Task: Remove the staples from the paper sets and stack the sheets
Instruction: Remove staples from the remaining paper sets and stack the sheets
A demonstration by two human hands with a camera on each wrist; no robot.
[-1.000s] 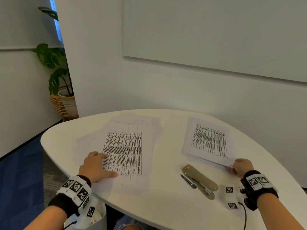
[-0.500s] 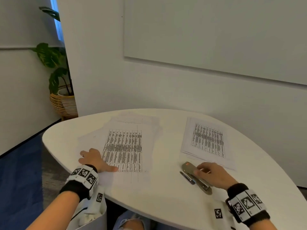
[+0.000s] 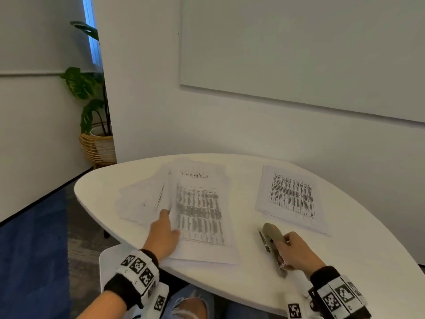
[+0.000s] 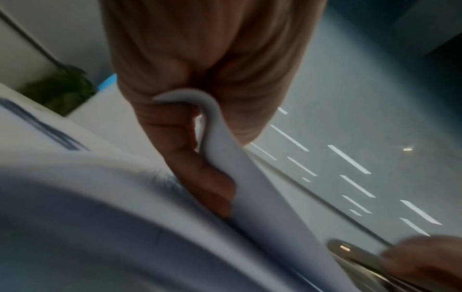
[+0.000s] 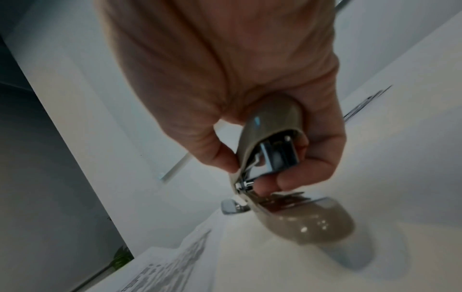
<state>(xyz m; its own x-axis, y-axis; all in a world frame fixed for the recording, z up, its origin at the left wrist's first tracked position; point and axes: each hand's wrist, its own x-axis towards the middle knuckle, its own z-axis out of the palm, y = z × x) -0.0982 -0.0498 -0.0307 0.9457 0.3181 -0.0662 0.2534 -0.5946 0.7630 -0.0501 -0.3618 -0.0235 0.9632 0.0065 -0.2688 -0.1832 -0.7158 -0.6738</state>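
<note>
Gripping the stapler-type tool (image 3: 273,244) w/ right hand (image 3: 296,252), fingers curled round its rear end, front tip pointing away toward the surface's far edge, long axis running near-to-far; prob. being picked up for staple removal. Left hand (image 3: 162,238) is pinching the left edge of the top paper set (image 3: 200,215) near the surface's near-left edge, lifting sheets to expose the stapled spot, I'd guess. Set's long axis is also running near-to-far. Second paper pile (image 3: 291,196) is lying flat toward the right side, untouched.

White table (image 3: 253,284); white sheets (image 3: 200,215) with black printed grids; taupe-and-chrome stapler (image 3: 273,236); blue carpet (image 3: 30,249)
</note>
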